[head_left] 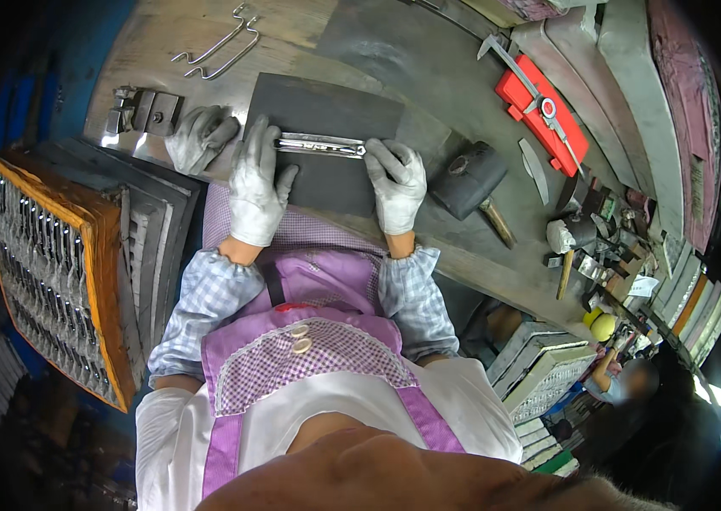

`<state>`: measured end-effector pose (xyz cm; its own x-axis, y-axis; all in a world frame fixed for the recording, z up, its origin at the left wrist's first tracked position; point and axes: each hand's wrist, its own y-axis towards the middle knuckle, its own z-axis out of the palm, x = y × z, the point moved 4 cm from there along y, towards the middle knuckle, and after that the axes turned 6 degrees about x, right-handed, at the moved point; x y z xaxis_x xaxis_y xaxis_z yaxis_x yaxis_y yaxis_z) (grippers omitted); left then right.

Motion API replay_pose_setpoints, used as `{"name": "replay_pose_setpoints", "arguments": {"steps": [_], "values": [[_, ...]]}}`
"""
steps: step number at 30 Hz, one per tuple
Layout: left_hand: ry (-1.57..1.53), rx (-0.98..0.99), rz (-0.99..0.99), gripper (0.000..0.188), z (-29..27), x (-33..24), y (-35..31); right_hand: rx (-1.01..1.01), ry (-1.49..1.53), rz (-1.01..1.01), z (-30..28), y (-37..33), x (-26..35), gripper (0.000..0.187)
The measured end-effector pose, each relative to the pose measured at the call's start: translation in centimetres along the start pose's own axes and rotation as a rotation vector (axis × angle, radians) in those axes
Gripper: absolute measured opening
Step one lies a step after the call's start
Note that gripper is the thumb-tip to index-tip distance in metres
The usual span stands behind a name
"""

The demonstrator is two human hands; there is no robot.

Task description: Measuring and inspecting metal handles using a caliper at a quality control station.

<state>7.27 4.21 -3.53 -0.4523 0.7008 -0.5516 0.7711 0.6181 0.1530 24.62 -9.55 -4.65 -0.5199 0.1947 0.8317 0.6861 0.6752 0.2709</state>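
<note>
Risk: uneven fingertip pressure might make the slender metal pieces [320,146] skid, being smooth against soft gloves [250,223]
Metal: shiny, elongated, on the flat dark mat [326,184] between both hands
Left hand [256,189]: fingers extended at the left end, thumb spread, unclenched
Right hand [397,183]: fingers bent at the right end; gripping or not, I cannot tell

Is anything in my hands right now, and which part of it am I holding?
Seemingly the slim metal piece, by its ends: left hand at its left end, right hand at its right. Pinched or just steadied, I can't tell.
</note>
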Motion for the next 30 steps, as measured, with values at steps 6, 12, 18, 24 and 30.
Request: {"name": "replay_pose_setpoints", "arguments": {"steps": [6, 12, 18, 24, 30], "values": [[0.037, 0.002, 0.006, 0.066, 0.4, -0.2, -0.2, -0.001, -0.096, -0.058, -0.3, 0.1, 0.1, 0.029], [0.04, -0.01, 0.021, 0.066, 0.5, -0.4, -0.3, -0.015, -0.106, -0.128, -0.6, 0.0, 0.0, 0.03], [0.022, -0.002, 0.009, 0.064, -0.8, -0.3, 0.0, 0.105, -0.165, -0.128, -1.0, 0.2, 1.5, 0.038], [0.113, -0.169, 0.139, 0.054, -6.1, -3.3, 3.0, 0.065, -0.081, 0.022, -0.1, 1.7, 5.0, 0.039], [-0.123, 0.284, 0.066, 0.046, -6.2, -1.2, 6.4, 0.572, 0.189, 0.209, 2.6, 6.8, 8.0, 0.038]]}}
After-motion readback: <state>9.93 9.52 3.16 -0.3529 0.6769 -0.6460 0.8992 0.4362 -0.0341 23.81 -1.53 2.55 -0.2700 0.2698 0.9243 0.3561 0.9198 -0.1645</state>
